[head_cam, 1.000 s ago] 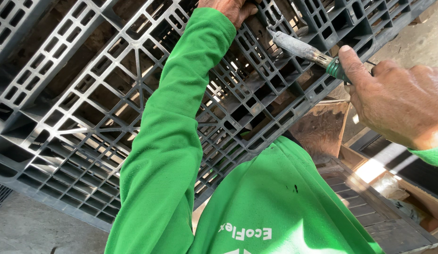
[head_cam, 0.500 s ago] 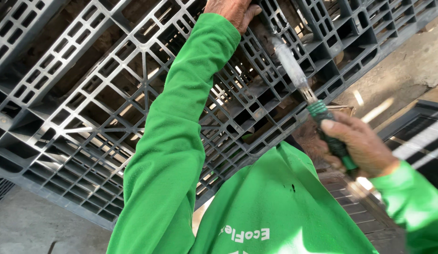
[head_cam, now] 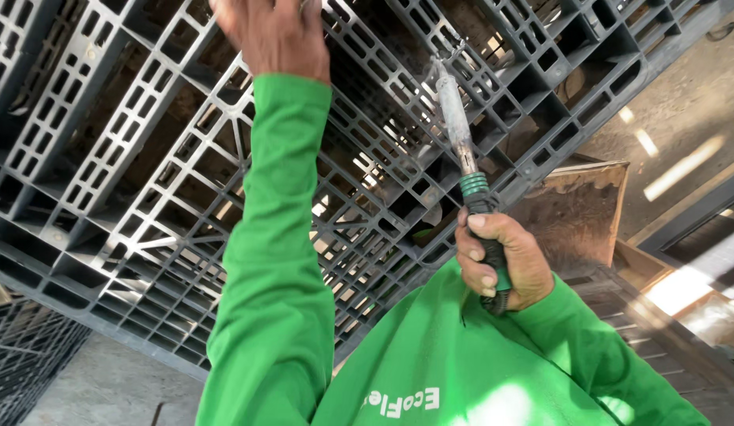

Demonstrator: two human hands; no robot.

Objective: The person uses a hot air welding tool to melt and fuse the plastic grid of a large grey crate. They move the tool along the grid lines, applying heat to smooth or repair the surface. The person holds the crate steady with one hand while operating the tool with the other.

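Grey plastic fills most of the head view: a large openwork pallet (head_cam: 130, 181) stands tilted across the frame from lower left to upper right, its ribbed underside facing me. I see my right hand (head_cam: 501, 264) at centre right, clenched in a full fist around the dark and green handle of a soldering-type iron (head_cam: 461, 150), thumb pressed along the grip. Its long axis runs nearly upright, leaning slightly left, from the fist up to a pale, ash-crusted shaft whose tip meets a rib of the pallet near the upper centre of the frame; a faint wisp of smoke seems to show there, though I cannot be sure. So the working spot lies straight above the right fingers, up the line of the tool. My left hand (head_cam: 272, 35) sits at the top of the frame, left of that tip and near it, the green sleeve (head_cam: 272, 260) rising to it; it rests against the pallet, fingers apparently curled onto a rib, but the frame edge cuts them off and I cannot tell how firmly they grip. A brown board (head_cam: 580, 205) leans behind the right hand.
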